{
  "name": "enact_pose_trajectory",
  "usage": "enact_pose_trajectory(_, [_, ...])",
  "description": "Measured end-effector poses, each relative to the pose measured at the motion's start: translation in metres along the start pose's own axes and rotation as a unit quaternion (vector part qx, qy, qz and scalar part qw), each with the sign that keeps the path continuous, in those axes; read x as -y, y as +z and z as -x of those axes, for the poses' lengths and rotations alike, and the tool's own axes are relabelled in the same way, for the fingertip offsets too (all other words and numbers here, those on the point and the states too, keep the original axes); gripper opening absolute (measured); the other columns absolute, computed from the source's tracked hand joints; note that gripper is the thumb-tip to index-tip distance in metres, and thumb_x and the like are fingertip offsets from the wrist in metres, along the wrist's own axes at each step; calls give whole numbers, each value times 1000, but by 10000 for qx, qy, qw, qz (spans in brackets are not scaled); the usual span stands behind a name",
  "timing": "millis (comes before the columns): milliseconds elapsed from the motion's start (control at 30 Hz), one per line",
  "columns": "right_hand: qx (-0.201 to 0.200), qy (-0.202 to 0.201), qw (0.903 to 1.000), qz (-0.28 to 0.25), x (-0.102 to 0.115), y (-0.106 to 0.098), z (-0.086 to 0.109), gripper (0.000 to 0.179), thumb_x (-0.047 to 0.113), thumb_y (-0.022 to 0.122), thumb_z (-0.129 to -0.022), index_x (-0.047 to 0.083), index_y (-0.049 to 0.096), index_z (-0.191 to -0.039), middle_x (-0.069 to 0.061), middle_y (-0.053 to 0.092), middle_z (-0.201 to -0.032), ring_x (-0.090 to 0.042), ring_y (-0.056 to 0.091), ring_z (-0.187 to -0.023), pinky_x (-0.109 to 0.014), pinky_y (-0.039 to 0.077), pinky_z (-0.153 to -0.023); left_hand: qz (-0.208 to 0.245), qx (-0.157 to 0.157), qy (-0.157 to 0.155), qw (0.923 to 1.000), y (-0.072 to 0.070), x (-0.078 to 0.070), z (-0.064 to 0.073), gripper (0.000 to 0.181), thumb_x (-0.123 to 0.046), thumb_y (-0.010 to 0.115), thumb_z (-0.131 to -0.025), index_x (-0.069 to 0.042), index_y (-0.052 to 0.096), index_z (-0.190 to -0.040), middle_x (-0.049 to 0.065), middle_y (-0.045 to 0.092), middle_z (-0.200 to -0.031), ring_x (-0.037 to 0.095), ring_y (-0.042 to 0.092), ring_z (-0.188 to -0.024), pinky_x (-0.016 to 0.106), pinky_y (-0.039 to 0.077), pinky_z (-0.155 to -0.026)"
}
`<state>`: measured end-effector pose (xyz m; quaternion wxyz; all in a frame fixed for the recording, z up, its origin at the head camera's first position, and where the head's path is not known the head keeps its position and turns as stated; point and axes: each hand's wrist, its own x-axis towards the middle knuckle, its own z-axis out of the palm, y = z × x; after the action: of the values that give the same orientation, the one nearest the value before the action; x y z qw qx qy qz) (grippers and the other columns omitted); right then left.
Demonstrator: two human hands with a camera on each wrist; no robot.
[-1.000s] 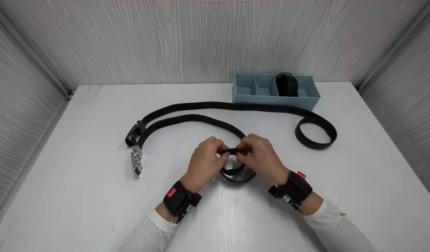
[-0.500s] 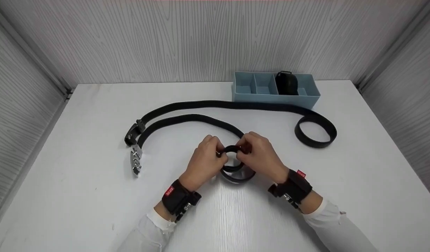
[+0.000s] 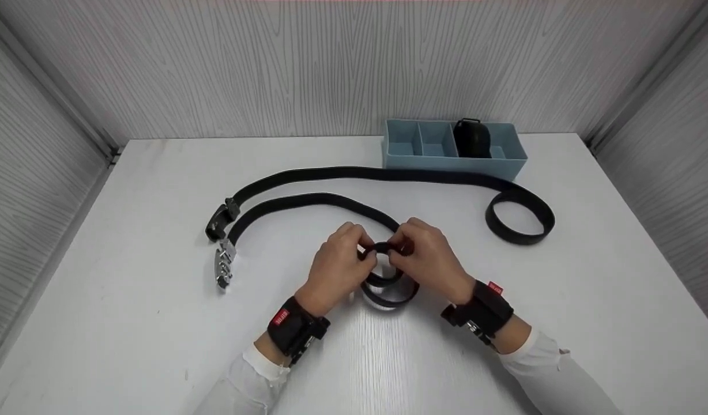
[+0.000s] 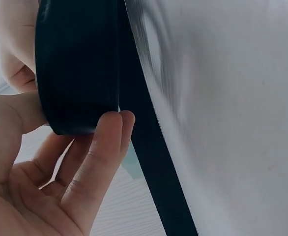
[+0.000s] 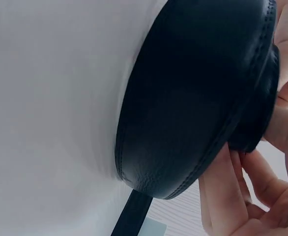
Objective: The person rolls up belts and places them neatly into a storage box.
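Observation:
In the head view a black belt [image 3: 322, 199] curves across the table to a coil between both hands. Its silver buckle [image 3: 223, 266] lies at the left. My left hand [image 3: 338, 264] pinches the left side of the small inner loop between thumb and fingers; my right hand [image 3: 430, 258] pinches the right side. A wider loop hangs below the inner one, towards me. The left wrist view has the coiled strap [image 4: 77, 64] between thumb and fingertips. Stitched edges show on the loop [image 5: 188, 98] in the right wrist view, with fingers behind it.
A second black belt [image 3: 354, 173] runs behind, with a dark buckle [image 3: 218, 223] at left and a rolled end [image 3: 518, 235] at right. Behind it, a blue divided box [image 3: 455, 166] holds a round black object [image 3: 473, 138]. Pale walls enclose the table [image 3: 129, 242].
The near belt's strap has shifted slightly towards me, and the wider loop has moved a little nearer and left. Both hands keep their pinch on the coil in almost the same place.

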<state>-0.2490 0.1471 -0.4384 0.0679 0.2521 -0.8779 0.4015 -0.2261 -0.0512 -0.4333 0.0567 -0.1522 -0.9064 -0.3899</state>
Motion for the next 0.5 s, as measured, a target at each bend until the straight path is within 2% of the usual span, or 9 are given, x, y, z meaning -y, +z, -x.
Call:
enact_pose_trajectory(167, [-145,150,9997,101,-1,1,0,14,-5,74,-83,6,68,-90,-3,61,-93,-13,63,-80,-25,54,-63,130,2,-179,9998,0,2,0,15,-10,72,-91,-5,61,-99,7,60,-101,17,57,-84,31,49,-69])
enact_pose_trajectory(333, [124,337,9993,62,0,-1,0,15,-3,72,-84,7,67,-94,-4,61,-93,-14,60,-80,-26,51,-63,36,51,-12,10000,1,4,0,11,-5,71,-91,-4,61,-96,6,60,-99,18,58,-86,32,50,-73])
enact_pose_trajectory(500, [319,269,9991,-67,1,-2,-1,16,-3,74,-84,5,71,-97,-5,64,-94,-14,63,-81,-27,54,-66,-101,124,157,9997,-1,3,-1,9,-4,73,-92,-4,64,-95,6,64,-99,21,62,-88,34,52,-74])
